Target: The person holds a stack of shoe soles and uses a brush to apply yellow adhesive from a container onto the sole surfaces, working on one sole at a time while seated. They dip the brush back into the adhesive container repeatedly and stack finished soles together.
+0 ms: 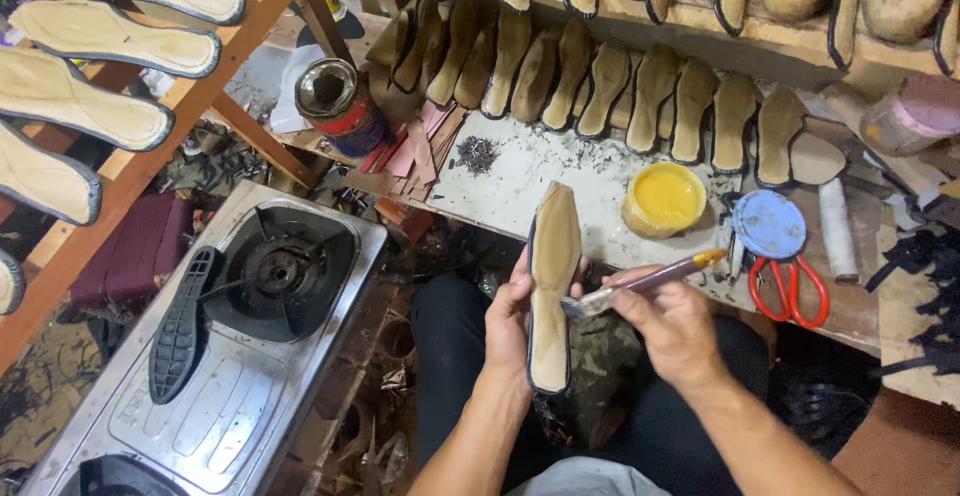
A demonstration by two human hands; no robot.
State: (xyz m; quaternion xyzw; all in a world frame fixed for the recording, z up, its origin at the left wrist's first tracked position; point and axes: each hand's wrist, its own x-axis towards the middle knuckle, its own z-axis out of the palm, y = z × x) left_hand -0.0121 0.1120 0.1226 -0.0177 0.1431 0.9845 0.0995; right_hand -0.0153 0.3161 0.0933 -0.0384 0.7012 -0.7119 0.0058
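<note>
A: Left hand (508,321)?

B: Fingers wrapped around the long tan shoe upper on its last, black-edged (552,286), clamped on it from behind. It stands nearly upright over the lap, sole side to the camera, in front of the worktable edge (520,218).

A: Right hand (672,324)?

B: Fingers pinched together on a brown-handled brush with a yellow-stained end (640,283). Bristle end touches the shoe's right edge around mid-length.

A: Glue source?

B: Round open tub of yellow paste (664,198) on the table, just beyond the brush, near a blue lid (768,224) and red-handled scissors (790,291).

A: Anything else worth tagging?

B: Row of tan insoles leaning against the shelf (650,106), a dark pile of small tacks (477,153), an open red tin (338,104), a steel gas stove (230,356) on the left with a black rubber sole (180,321) lying on it.

A: Technique note?

B: My judgement: hold the shoe steady against the palm, drag the bristles along the edge in thin even strokes, stay off the black trim, and reload from the tub before the brush runs dry. Tilting the surface toward the eyes helps spot missed patches.
</note>
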